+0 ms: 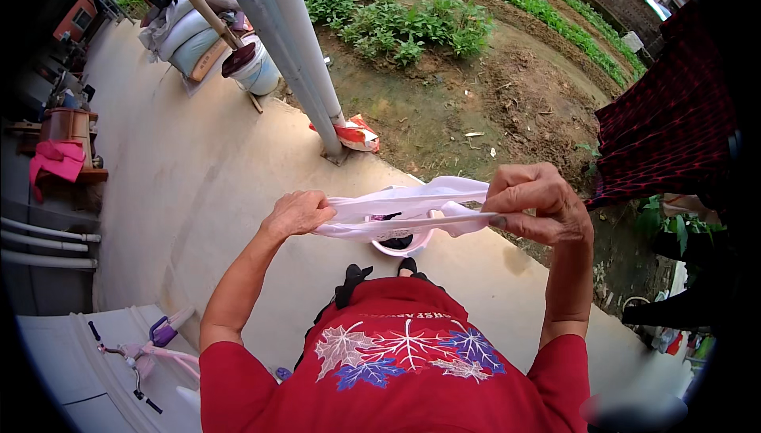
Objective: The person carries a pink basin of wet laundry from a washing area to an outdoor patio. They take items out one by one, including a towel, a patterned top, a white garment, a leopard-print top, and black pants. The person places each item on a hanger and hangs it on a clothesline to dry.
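A white cloth garment (404,201) is stretched sideways in front of me, its opening spread so that I see through the middle. My left hand (300,213) grips one end of it. At the other end my right hand (538,204) pinches the fabric between thumb and fingers. Below the cloth, on the concrete by my feet, stands a pale pink basin (419,245). Dark and patterned fabric (397,241) lies in the basin, partly hidden behind the garment.
Beyond the concrete edge lie soil and green plants (410,22). Metal poles (297,46) rise ahead, with a red-and-white bag (359,134) at their foot. Dark red patterned cloth (666,112) hangs at right. A bucket (260,70), stacked sacks (193,40) and a pink bicycle (148,353) stand left.
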{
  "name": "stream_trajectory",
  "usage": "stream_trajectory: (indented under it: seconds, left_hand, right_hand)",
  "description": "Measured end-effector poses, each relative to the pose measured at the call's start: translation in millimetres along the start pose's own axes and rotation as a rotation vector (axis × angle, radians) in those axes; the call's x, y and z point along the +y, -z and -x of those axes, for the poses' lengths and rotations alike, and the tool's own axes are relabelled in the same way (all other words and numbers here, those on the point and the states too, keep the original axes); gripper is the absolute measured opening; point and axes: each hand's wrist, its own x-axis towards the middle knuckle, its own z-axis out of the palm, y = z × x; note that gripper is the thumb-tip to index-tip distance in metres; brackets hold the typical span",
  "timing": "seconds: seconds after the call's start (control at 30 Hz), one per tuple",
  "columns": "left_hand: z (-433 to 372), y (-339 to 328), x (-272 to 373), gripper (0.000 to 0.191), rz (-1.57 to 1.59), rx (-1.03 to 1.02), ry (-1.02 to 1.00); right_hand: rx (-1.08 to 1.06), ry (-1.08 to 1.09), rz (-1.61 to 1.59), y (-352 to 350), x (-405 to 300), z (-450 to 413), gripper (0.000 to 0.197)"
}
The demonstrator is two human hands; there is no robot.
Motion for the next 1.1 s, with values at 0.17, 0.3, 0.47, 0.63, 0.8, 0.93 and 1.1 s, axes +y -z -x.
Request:
stream_trajectory:
  seconds: [0.17,0.3,0.47,0.63,0.8,0.93,1.1]
  left_hand:
    - [-11,1,18,0.019,0.090,0.534,0.140]
    - [-16,16,12,0.019,0.076,0.719,0.167]
    - [-15,28,8,0.018,0.098,0.990,0.190]
    - [-6,54,19,0.027,1.569,0.421,0.332]
    - [-30,53,25,0.028,1.977,0.449,0.258]
    - [-33,66,24,0.019,1.857,0.405,0.129]
    - [-27,89,-1,0.012,0.534,0.715,-0.046]
  right_hand:
    - [-0.200,0.153,0.071,4,-7,19,0.010]
    - [-0.197,0.127,0.145,11,-10,40,0.014]
    - [-0.174,0.092,0.344,16,-12,51,0.017]
    - [-0.096,-0.064,0.498,9,-3,65,0.013]
    - [-0.004,-0.234,0.593,-3,21,58,0.008]
    - [0.071,-0.203,0.677,-9,38,55,0.007]
    - [0.043,-0.216,0.891,-20,41,51,0.006]
